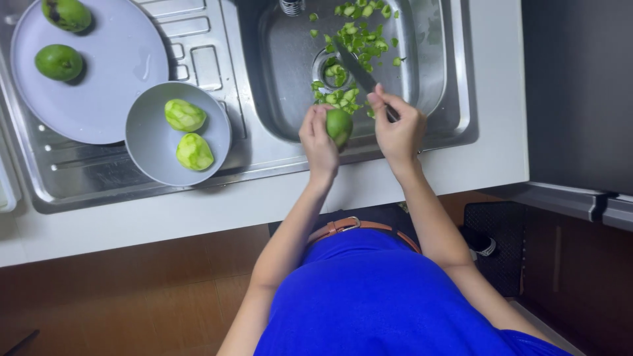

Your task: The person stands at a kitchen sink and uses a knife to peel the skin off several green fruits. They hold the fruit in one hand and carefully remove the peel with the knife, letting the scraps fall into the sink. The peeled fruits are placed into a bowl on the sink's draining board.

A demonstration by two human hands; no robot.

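Five green mangoes show in all: two unpeeled mangoes (59, 62) on a large plate (119, 72), two peeled mangoes (184, 115) in a grey bowl (151, 142), and one mango (339, 125) in hand. The left hand (319, 140) is closed around that mango, holding it over the near edge of the steel sink (435, 79). The right hand (397, 125), just beside it, grips the handle of a single dark knife (356, 69), whose blade points away from the hands over the basin. Many small green peelings (359, 36) lie scattered beyond both hands, around the drain. Bowl and plate sit well off to the left of the left hand, on the drainboard set in the white counter (488, 158).
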